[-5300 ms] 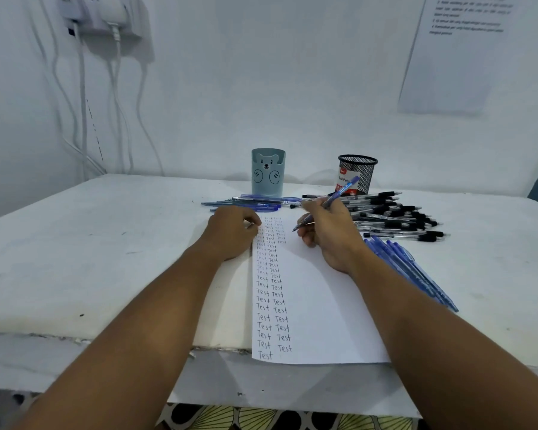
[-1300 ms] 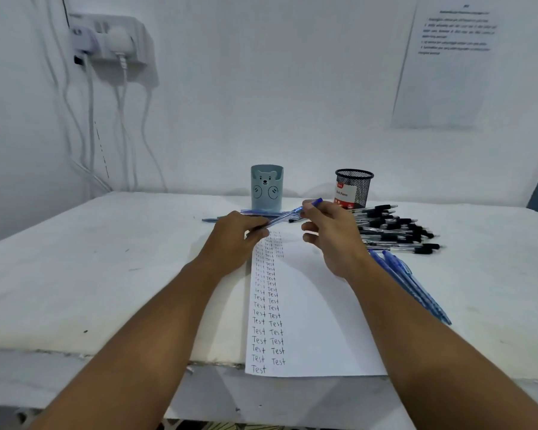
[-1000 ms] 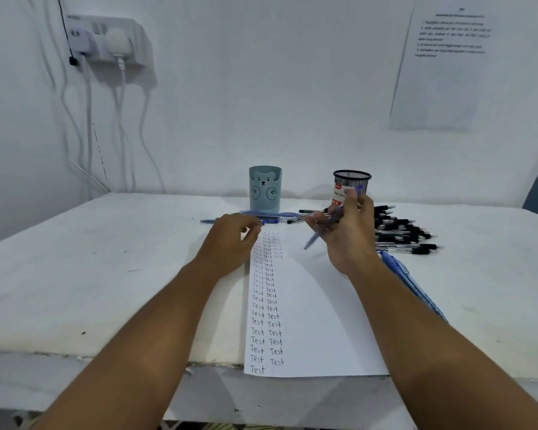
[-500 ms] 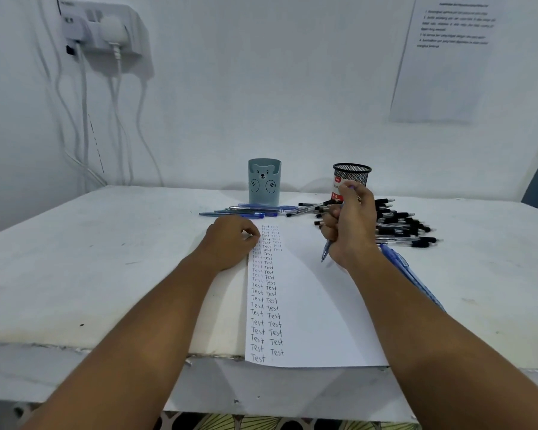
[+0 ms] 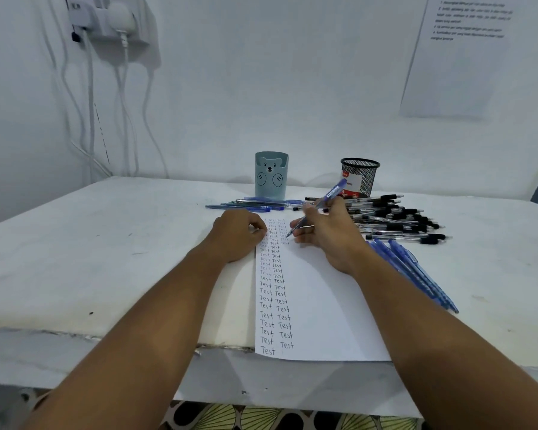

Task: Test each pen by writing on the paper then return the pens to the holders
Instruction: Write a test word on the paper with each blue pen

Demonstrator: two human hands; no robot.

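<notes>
I am holding a blue pen (image 5: 319, 207) in my right hand (image 5: 326, 235), pinching its barrel between the thumb and the first fingers. The pen is leaning: its tip is pointing down toward the top part of the paper (image 5: 311, 293), just beside the last written words, and its back end is rising up and away from me toward the black mesh holder (image 5: 359, 180). I cannot tell whether the tip is touching the sheet. The side of this hand is resting on the paper.

My left hand (image 5: 236, 232) is lying at the left edge of the paper, with the fingers curled in and the fingertips pressing on the sheet's edge, holding nothing. Between my two hands, columns of the word "Test" are running down the left part of the paper toward me. The near end of the sheet is hanging a little over the edge of the white table (image 5: 106, 243).

Beyond my left hand, the bear holder (image 5: 271, 175) is standing upright, and a few blue pens (image 5: 255, 206) are lying flat in front of it. To the right of my right hand, a heap of black pens (image 5: 398, 221) is lying near the mesh holder. Nearer to me, beside my right forearm, a row of blue pens (image 5: 413, 274) is lying close together.
</notes>
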